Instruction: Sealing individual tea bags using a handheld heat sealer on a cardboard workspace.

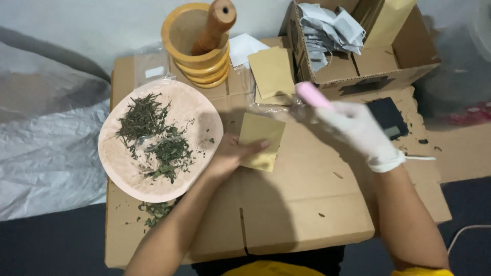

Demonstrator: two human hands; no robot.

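Note:
My bare left hand [230,153] holds a small tan paper pouch [261,138] against the cardboard surface [296,204], thumb on its lower edge. My right hand [353,128], in a white glove, hovers just right of the pouch and grips a pink handle [311,94] that points up and left; its far end is blurred. A pink plate [204,117] with dried green herbs [153,135] lies to the left of my left hand.
A wooden mortar with a pestle [202,43] stands at the back. Beside it lie more tan pouches [272,71] and white paper. An open cardboard box [404,61] with crumpled white sachets sits back right. Crumpled plastic sheet [46,153] lies far left.

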